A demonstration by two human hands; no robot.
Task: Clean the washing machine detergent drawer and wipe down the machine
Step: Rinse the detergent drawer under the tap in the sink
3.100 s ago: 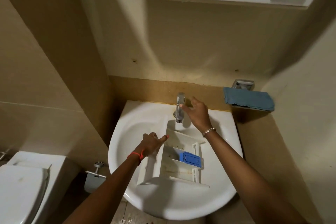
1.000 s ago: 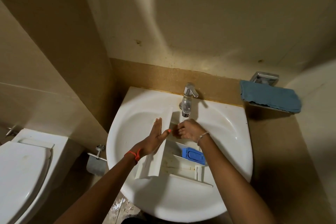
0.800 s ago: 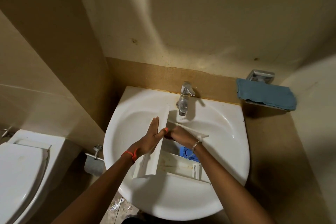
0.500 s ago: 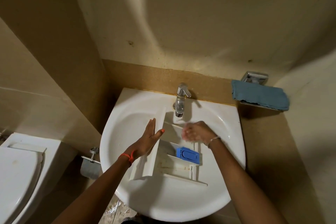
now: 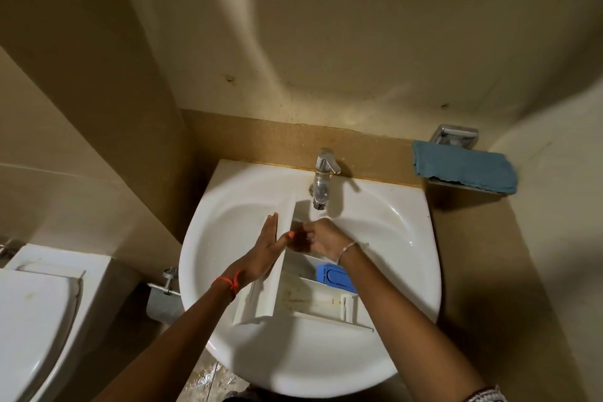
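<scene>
The white detergent drawer (image 5: 306,295) lies in the white sink (image 5: 385,238), its far end under the chrome tap (image 5: 321,179). A blue insert (image 5: 334,277) sits in a middle compartment. My left hand (image 5: 266,251) presses flat against the drawer's left wall, thumb hooked over the edge, holding it steady. My right hand (image 5: 321,237) is inside the drawer's far compartment with fingers curled, rubbing the plastic; it holds no tool that I can see.
A folded blue cloth (image 5: 465,168) lies on a metal holder on the counter to the right of the sink. A white toilet (image 5: 36,320) stands at the lower left. A valve (image 5: 166,284) projects from the wall under the sink's left side.
My right hand left the tap, dropped into the drawer's far compartment and has been moving back and forth there. My left hand went from gripping the wall to lying flat along it.
</scene>
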